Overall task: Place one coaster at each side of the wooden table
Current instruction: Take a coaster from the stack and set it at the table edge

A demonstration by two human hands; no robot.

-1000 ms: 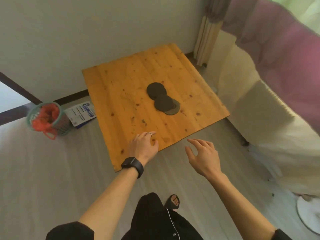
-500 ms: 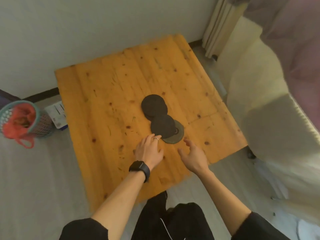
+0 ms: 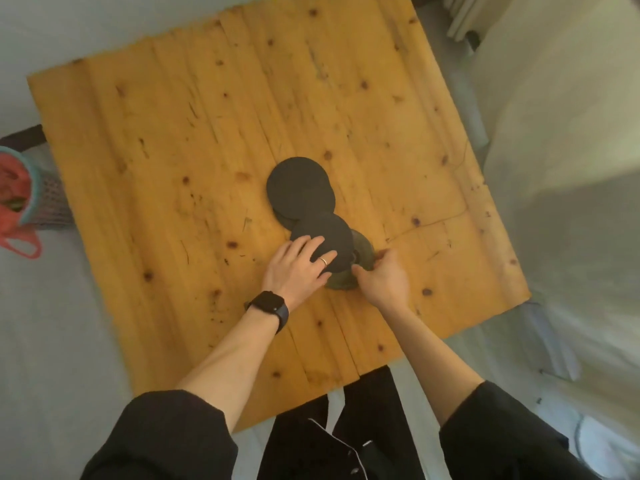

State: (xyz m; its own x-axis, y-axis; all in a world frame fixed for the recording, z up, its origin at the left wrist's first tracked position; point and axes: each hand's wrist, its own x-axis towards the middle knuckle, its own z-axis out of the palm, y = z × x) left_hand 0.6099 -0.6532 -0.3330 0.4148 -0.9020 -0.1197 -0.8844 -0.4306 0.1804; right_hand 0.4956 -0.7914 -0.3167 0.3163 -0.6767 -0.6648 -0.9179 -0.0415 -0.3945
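Note:
Several round coasters lie overlapping in a row at the middle of the wooden table. The far black coaster rests on another whose edge peeks out beneath it. My left hand, with a ring and a black watch, lies flat with fingers spread on the near edge of the middle black coaster. A grey-green coaster sits partly under that black one. My right hand pinches the grey-green coaster's right edge with its fingertips.
A mesh basket with a red bag stands on the floor left of the table. White bedding runs along the table's right side, with a curtain at the far right corner. My black-clad legs are at the near edge.
My view has come closer over the table. Both hands moved forward from the near edge to the coasters: the left now rests on the middle black one, the right has closed on the grey-green one.

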